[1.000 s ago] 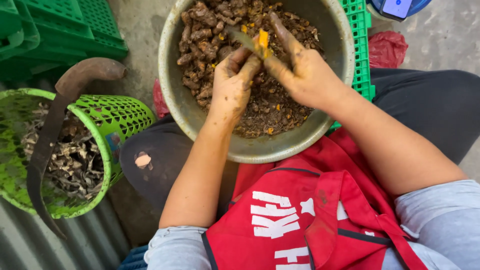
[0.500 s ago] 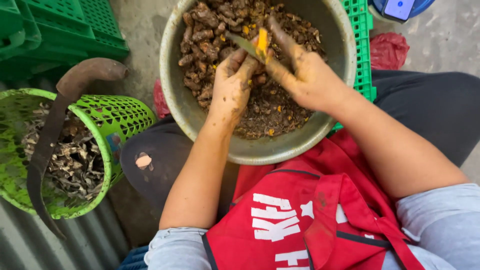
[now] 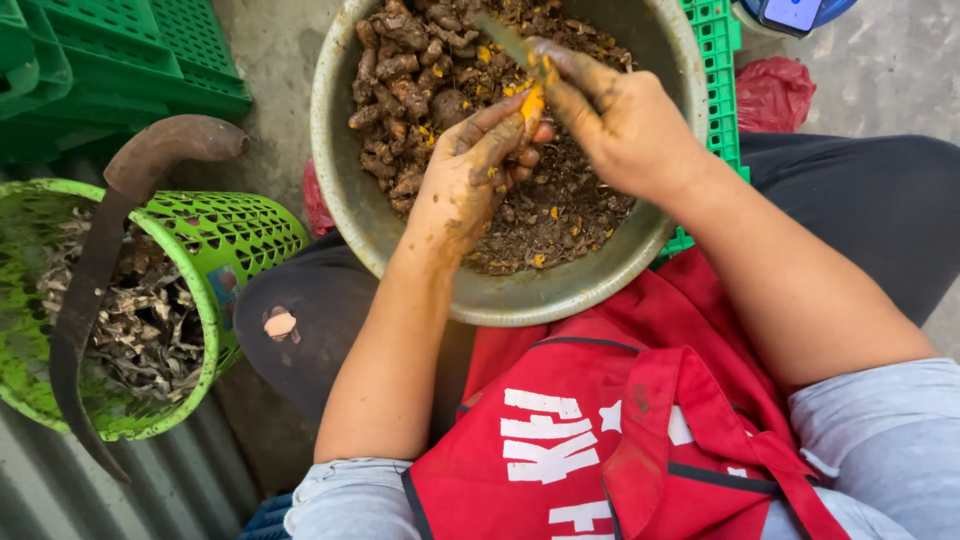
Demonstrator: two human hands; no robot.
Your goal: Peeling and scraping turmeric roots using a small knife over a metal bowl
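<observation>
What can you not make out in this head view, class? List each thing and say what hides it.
- Orange root piece: mostly covered by the left hand.
- Knife: handle hidden inside the right hand.
- Metal basin: far rim cut off by the top edge.
- Blue object: cut off by the top edge.
- Curved sickle: its cutting edge is too dark to see.

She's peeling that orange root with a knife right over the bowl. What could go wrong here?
The knife in the right hand works close to the left hand pinching the small orange root; a slip could nick the fingers. Both hands are caked in soil, so grip may be slippery. The metal bowl rests on her lap and might tip.
</observation>
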